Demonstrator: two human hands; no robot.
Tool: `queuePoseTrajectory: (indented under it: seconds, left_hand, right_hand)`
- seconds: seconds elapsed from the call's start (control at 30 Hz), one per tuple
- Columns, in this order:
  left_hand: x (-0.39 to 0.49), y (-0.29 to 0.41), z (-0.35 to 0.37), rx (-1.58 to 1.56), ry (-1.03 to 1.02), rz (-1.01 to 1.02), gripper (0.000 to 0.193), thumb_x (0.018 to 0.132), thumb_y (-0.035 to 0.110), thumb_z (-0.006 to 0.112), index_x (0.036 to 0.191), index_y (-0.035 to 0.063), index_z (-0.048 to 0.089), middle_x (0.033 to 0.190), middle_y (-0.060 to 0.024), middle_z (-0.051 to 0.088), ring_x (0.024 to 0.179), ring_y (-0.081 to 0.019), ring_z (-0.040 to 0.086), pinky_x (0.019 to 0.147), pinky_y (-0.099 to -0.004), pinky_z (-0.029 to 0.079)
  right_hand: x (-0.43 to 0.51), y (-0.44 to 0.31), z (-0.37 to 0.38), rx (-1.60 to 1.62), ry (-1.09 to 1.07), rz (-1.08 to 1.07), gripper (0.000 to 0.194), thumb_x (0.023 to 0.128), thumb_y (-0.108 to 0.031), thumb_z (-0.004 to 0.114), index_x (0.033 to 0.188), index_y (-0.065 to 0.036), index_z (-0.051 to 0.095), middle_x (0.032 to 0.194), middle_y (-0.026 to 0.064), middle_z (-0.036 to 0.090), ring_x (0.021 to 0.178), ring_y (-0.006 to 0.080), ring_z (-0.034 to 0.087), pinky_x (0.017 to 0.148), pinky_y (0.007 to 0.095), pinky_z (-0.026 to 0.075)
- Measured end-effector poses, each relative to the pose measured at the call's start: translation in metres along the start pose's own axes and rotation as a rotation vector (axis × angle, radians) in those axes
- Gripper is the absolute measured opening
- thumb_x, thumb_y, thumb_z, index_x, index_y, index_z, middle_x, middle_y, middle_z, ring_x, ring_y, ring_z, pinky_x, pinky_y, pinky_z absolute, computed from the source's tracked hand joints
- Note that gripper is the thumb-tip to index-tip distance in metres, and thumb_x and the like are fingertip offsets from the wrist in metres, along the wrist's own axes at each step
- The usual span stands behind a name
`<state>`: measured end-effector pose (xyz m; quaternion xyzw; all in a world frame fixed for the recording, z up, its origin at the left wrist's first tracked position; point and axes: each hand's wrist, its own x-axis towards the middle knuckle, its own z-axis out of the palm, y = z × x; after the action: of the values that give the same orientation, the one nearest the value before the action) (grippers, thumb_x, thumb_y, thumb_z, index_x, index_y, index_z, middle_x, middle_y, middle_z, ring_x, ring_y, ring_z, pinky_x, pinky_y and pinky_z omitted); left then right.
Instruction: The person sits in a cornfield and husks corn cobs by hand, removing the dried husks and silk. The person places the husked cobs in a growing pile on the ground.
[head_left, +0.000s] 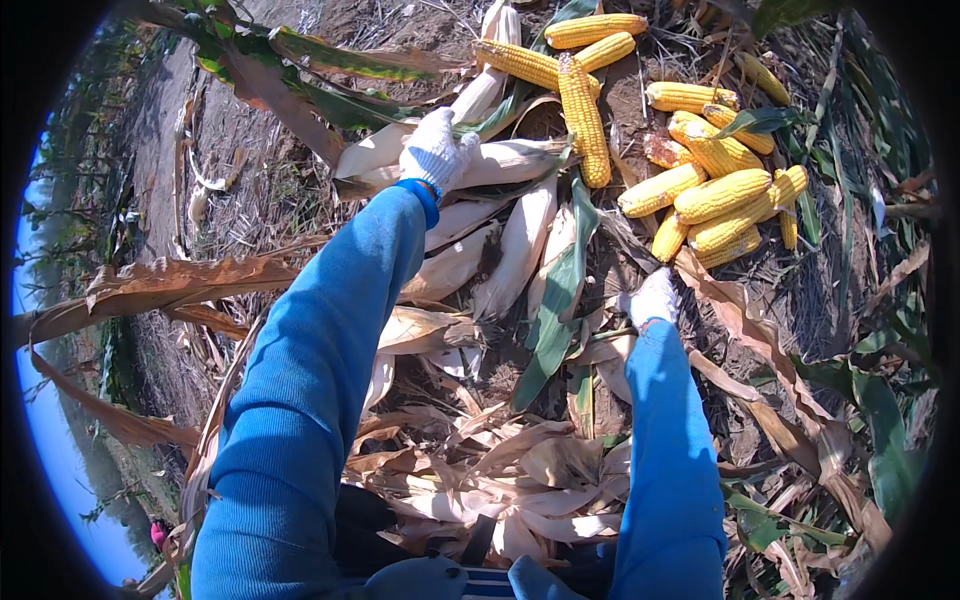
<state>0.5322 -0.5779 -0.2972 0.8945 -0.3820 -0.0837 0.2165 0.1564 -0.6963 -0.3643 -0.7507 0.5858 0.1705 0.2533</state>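
My left hand (437, 154), in a white knit glove, is closed over a pale unhusked corn ear (510, 161) in the upper middle. Its fingertips are hidden behind the hand. My right hand (651, 298), also gloved in white, is low over the ground just below a heap of bare yellow corn cobs (724, 199). Its fingers point away and are hard to make out, so I cannot tell whether it grips anything. More ears in dry husk (525, 255) lie between my hands, with a green leaf (559, 300) across them.
Several bare cobs (583, 120) lie at the top, partly over husked ears. Loose dry husks (525, 480) cover the ground before my body. Dry stalk leaves (195, 285) jut in from the left, and green corn leaves (889, 435) stand at the right.
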Motion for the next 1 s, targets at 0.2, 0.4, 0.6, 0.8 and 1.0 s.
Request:
queuePoseTrajectory:
  seconds: [0.2, 0.4, 0.6, 0.8, 1.0]
  left_hand:
    - [0.044, -0.019, 0.021, 0.004, -0.216, -0.092, 0.066, 0.088, 0.049, 0.068, 0.133, 0.0037, 0.053, 0.124, -0.0239, 0.065, 0.113, -0.0386, 0.064, 0.096, -0.0433, 0.049]
    - [0.063, -0.036, 0.026, 0.224, -0.352, -0.059, 0.081, 0.082, 0.061, 0.07, 0.139, 0.0072, 0.049, 0.127, -0.0224, 0.064, 0.114, -0.0372, 0.064, 0.097, -0.0434, 0.05]
    - [0.021, -0.053, 0.014, 0.018, -0.627, 0.134, 0.062, 0.085, 0.048, 0.072, 0.134, 0.0136, 0.059, 0.115, -0.018, 0.07, 0.107, -0.038, 0.066, 0.09, -0.0436, 0.052]
    - [-0.076, -0.045, -0.043, 0.146, -0.807, 0.355, 0.067, 0.076, 0.04, 0.079, 0.135, 0.0144, 0.057, 0.108, -0.0192, 0.07, 0.102, -0.0388, 0.066, 0.087, -0.0458, 0.053]
    - [-0.086, -0.012, -0.067, -0.138, -0.928, 0.492, 0.059, 0.08, 0.037, 0.08, 0.13, 0.012, 0.062, 0.112, -0.0136, 0.068, 0.108, -0.0312, 0.065, 0.09, -0.0416, 0.053]
  right_hand:
    - [0.011, 0.005, 0.005, -0.097, -0.004, 0.056, 0.103, 0.061, -0.036, 0.093, 0.135, 0.014, 0.042, 0.119, 0.0274, 0.065, 0.111, 0.0383, 0.066, 0.093, 0.0419, 0.055]
    - [0.022, 0.013, 0.01, -0.089, -0.049, 0.011, 0.098, 0.06, -0.037, 0.093, 0.13, 0.013, 0.047, 0.119, 0.0266, 0.065, 0.111, 0.037, 0.066, 0.094, 0.0405, 0.054]
    - [0.021, 0.006, 0.001, -0.005, -0.1, 0.113, 0.105, 0.055, -0.032, 0.095, 0.133, 0.014, 0.043, 0.12, 0.0262, 0.065, 0.112, 0.0365, 0.066, 0.095, 0.0399, 0.054]
    - [0.022, 0.005, 0.002, -0.054, -0.089, 0.127, 0.107, 0.058, -0.035, 0.093, 0.136, 0.014, 0.04, 0.12, 0.0266, 0.065, 0.113, 0.0355, 0.065, 0.095, 0.039, 0.054]
    - [0.023, 0.006, 0.004, -0.152, -0.092, 0.075, 0.071, 0.07, -0.029, 0.084, 0.124, 0.008, 0.057, 0.118, 0.0254, 0.067, 0.111, 0.0354, 0.066, 0.093, 0.0403, 0.054]
